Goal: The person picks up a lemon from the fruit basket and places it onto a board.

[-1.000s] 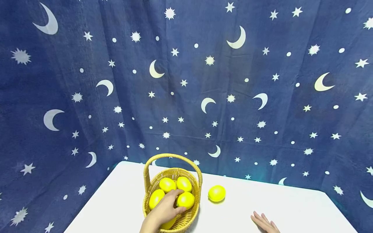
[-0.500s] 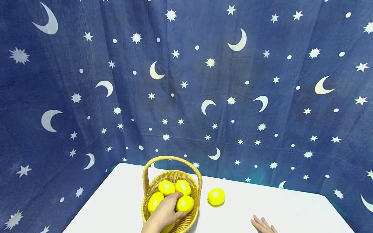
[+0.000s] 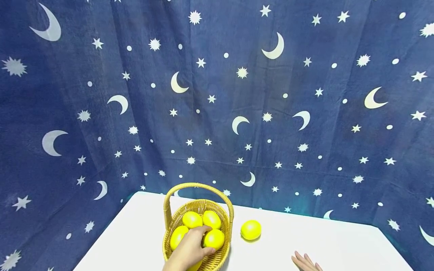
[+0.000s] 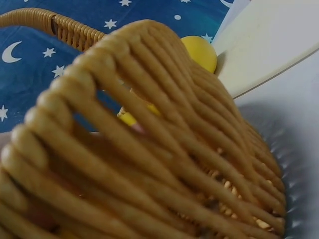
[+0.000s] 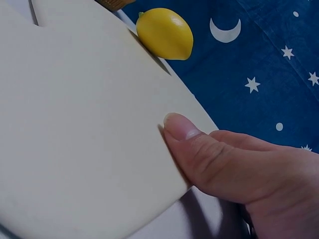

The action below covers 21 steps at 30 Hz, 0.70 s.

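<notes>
My left hand (image 3: 190, 246) reaches into a yellow wicker basket (image 3: 201, 205), with thumb and forefinger around a lemon (image 3: 214, 239) at the basket's right side. Several other lemons lie inside, one partly under this hand. In the left wrist view the basket's woven wall (image 4: 149, 129) hides most of the hand. A single lemon (image 3: 251, 230) sits on the white table, just right of the basket. Farther right, near the bottom of the head view, my right hand (image 3: 306, 262) has its fingers extended and holds nothing. Its thumb (image 5: 184, 134) overlaps the pale surface in the right wrist view.
The basket's tall arched handle (image 3: 198, 185) rises behind my left hand. Beneath everything is a white table (image 3: 278, 241) with rounded corners. A dark blue cloth (image 3: 217, 124) with moons and stars hangs behind and to the left of it.
The head view has shifted slightly, moving the basket a little down and left in the picture. Both hands and the lemons otherwise keep their places.
</notes>
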Each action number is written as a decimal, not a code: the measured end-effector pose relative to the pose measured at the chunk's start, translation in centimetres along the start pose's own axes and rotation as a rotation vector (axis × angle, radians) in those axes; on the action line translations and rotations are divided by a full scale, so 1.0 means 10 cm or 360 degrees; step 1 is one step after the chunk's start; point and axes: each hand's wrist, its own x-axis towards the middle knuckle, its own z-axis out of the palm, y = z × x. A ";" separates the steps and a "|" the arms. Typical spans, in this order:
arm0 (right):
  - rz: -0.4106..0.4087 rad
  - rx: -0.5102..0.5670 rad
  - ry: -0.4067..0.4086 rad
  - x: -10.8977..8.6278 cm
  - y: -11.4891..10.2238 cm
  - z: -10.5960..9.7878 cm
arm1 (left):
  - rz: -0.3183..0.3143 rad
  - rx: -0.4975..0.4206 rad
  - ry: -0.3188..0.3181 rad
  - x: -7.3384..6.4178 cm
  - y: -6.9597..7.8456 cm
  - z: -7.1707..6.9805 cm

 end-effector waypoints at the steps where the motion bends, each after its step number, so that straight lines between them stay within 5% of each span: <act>1: -0.0013 -0.0005 -0.0003 0.00 0.00 0.00 | -0.0007 -0.0013 -0.0004 0.00 0.00 -0.01; 21: -0.0114 0.0227 0.0021 -0.10 -0.09 -0.07 | -0.0021 -0.0033 -0.0016 -0.01 0.00 -0.07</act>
